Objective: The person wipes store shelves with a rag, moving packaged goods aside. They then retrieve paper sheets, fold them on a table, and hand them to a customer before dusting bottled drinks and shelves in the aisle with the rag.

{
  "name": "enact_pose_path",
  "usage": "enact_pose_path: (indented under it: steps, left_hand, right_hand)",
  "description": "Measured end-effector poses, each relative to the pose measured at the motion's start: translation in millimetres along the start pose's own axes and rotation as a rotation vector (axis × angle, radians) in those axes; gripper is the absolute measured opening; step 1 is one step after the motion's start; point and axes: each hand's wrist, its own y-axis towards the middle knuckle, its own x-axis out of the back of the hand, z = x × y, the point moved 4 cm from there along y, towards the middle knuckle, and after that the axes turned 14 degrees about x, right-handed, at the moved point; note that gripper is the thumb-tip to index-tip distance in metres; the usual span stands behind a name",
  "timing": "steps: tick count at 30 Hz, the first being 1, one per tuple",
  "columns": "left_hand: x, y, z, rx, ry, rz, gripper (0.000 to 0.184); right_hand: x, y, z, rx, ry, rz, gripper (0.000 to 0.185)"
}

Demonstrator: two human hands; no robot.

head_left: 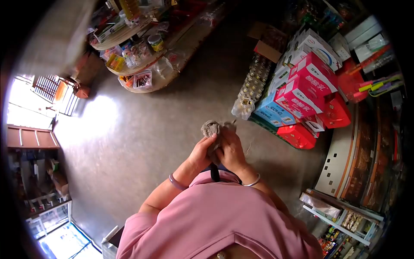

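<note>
A crumpled grey-brown cloth (211, 128) is bunched up between my two hands, in front of my pink shirt. My left hand (202, 152) is closed on its left part, with the thumb on top. On the other side my right hand (231, 151) wraps round the cloth's right part, and a bit of it sticks out above the fingers. The two hands are close together, and some of the cloth is hidden by them.
Stacked pink, white and blue cartons (302, 93) stand on the floor at the right, beside wrapped bottles (254, 84). A rounded multi-tier shelf (148, 88) with packaged goods is at the upper left. A glass case (49, 220) stands at the lower left.
</note>
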Motion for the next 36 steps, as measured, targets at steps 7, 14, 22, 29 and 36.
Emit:
enact_pose_path:
  steps: [7,14,22,29,36]
  left_hand:
    - [8.3,98.3,-87.0,-0.066,-0.114,-0.164,0.028]
    - [-69.8,210.2,-206.4,-0.079,-0.017,-0.179,0.036]
    - [-117.7,315.9,-322.3,-0.046,-0.058,-0.196,0.031]
    - [-122.8,429.0,-469.1,-0.030,0.137,-0.163,0.031]
    - [-185.1,522.2,-655.1,0.157,0.180,-0.174,0.035]
  right_hand:
    - [-17.3,71.1,-133.7,-0.074,0.102,0.060,0.022]
    - [45.8,184.5,-269.8,-0.118,0.108,-0.109,0.016]
    - [74.8,285.9,-386.6,-0.118,0.174,-0.206,0.020]
    - [69.6,404.4,-506.7,-0.094,0.101,-0.194,0.014]
    - [63.9,531.1,-646.8,-0.574,0.558,-0.472,0.021]
